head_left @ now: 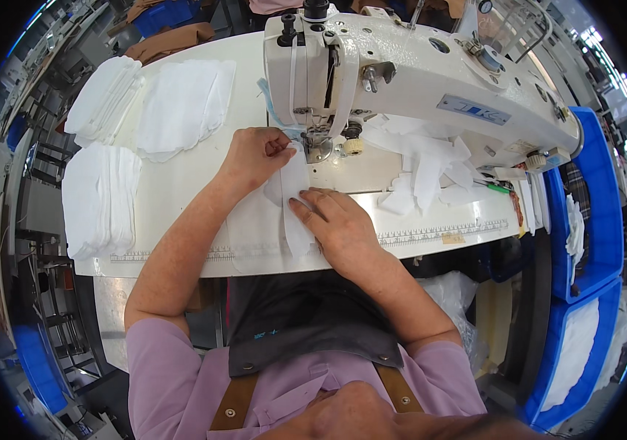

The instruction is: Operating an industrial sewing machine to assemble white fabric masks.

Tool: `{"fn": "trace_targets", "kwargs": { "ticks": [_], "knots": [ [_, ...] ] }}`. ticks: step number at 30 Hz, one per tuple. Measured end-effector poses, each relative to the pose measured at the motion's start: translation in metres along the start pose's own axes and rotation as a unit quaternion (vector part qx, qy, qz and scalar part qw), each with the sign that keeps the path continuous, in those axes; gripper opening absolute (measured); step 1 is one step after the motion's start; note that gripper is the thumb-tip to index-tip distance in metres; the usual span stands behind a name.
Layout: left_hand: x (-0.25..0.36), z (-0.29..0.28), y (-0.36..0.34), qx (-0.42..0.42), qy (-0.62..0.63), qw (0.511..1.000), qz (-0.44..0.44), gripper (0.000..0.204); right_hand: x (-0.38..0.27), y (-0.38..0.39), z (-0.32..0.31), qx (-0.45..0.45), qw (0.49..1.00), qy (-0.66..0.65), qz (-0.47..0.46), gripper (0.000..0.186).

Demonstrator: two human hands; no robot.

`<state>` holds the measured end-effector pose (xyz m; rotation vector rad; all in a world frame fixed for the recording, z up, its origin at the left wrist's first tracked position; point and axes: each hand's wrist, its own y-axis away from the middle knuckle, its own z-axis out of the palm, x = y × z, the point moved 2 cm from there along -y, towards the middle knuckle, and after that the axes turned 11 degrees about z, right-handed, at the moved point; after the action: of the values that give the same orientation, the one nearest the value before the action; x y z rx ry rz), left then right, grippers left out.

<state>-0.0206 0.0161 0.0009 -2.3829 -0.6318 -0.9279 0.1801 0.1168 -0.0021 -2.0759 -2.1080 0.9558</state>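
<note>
A white fabric piece (297, 176) lies lengthwise under the head of a white sewing machine (431, 84), its far end close to the presser foot (318, 147). My left hand (258, 158) is closed, with thumb and forefinger pinching the fabric's left edge just left of the needle area. Nearer to me, my right hand (339, 226) lies on the table with fingers stretched toward the same fabric, fingertips at its right edge. The fabric's near end hangs toward the table's front edge. Pale blue material (273, 106) shows beside the machine head.
Stacks of white fabric pieces (100, 202) lie on the left of the table. White scraps (427, 161) gather under the machine arm, near a green-handled tool (499, 188). A ruler strip (438, 233) follows the front edge. Blue bins (605, 198) stand at right.
</note>
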Motion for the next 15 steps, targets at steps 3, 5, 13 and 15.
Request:
{"fn": "trace_targets", "kwargs": {
  "ticks": [3, 5, 13, 15],
  "knots": [
    [-0.0014, -0.0004, -0.0014, -0.016, 0.006, 0.999, -0.048, 0.026, 0.0006, -0.0028, -0.0003, 0.006, 1.0, 0.001, -0.01, 0.042],
    [-0.0017, 0.0019, 0.0015, -0.004, 0.009, 0.999, -0.042, 0.027, 0.0003, -0.0038, -0.0005, 0.003, 1.0, 0.003, -0.015, 0.041],
    [-0.0036, 0.0036, 0.0008, 0.012, 0.001, 1.0, -0.022, 0.028, 0.0007, -0.0043, 0.0009, -0.002, 1.0, 0.002, -0.001, 0.04],
    [-0.0028, 0.0048, 0.0017, 0.02, 0.014, 0.999, -0.022, 0.026, 0.0009, -0.0043, 0.0016, -0.005, 1.0, 0.006, -0.002, 0.04]
  ]
}}
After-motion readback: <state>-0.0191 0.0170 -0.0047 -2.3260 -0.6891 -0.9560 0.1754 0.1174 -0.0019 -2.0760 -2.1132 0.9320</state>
